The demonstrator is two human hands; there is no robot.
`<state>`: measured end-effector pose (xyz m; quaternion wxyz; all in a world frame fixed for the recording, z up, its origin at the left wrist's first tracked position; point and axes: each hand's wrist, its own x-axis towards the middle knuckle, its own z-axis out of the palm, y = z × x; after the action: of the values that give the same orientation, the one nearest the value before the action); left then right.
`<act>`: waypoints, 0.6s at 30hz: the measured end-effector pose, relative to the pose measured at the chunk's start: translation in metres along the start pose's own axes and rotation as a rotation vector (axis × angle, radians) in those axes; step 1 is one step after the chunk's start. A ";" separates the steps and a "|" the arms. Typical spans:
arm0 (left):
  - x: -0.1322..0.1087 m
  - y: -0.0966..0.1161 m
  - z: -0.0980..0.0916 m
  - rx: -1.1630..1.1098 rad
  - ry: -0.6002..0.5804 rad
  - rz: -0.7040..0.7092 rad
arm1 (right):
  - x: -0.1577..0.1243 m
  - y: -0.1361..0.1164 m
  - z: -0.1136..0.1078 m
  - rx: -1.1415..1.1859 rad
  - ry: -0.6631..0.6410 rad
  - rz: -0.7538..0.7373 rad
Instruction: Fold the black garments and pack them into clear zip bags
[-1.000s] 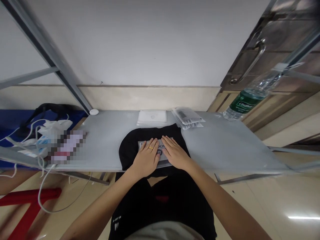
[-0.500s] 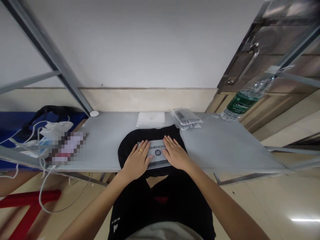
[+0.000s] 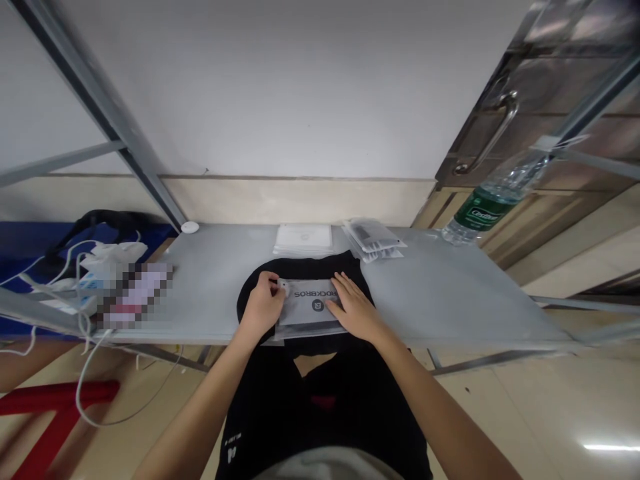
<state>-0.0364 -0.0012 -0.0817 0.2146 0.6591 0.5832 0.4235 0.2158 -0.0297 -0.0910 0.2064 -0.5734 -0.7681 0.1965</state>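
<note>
A flat, translucent plastic packet point(image 3: 306, 312) printed "ROCKBROS" lies on a piece of black cloth point(image 3: 305, 266) at the front of the grey table. My left hand point(image 3: 264, 301) has its fingers curled, thumb and forefinger pinched at the packet's upper left corner. My right hand point(image 3: 354, 308) rests flat with fingers stretched over the packet's right side. What is inside the packet cannot be made out clearly.
Behind the cloth lie a stack of white packets point(image 3: 303, 238) and several clear plastic packets point(image 3: 373, 238). A water bottle point(image 3: 483, 212) hangs tilted at the right frame post. Cables and white tissue point(image 3: 117, 257) sit at the left; a red stool point(image 3: 60, 403) stands below.
My left hand has lifted from lying flat on the packet, and its fingers have curled into a pinch at the upper left corner. My right hand stays nearly still.
</note>
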 end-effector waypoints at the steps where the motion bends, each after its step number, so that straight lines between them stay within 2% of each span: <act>1: 0.002 0.004 0.000 -0.048 0.018 0.023 | 0.000 0.001 0.000 0.041 0.018 0.011; 3: 0.006 0.015 0.000 -0.143 0.041 0.085 | 0.001 0.004 -0.002 0.150 0.054 0.042; 5: 0.010 0.027 -0.003 -0.219 0.005 0.120 | 0.005 0.009 -0.004 0.288 0.076 0.083; 9: 0.021 0.052 -0.013 -0.317 -0.072 0.053 | 0.021 0.019 -0.014 0.635 0.112 0.182; 12: 0.033 0.065 -0.021 -0.422 -0.030 -0.015 | 0.031 0.019 -0.023 1.037 0.173 0.279; 15: 0.051 0.070 -0.025 -0.512 0.012 -0.060 | 0.035 0.011 -0.031 1.385 0.102 0.352; 18: 0.071 0.064 -0.024 -0.600 -0.035 -0.080 | 0.036 0.001 -0.033 1.516 -0.020 0.412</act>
<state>-0.0208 0.0470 0.0036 0.4263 0.5500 0.4536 0.5568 0.2259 0.0072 -0.0608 0.4939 -0.4053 -0.3042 0.7066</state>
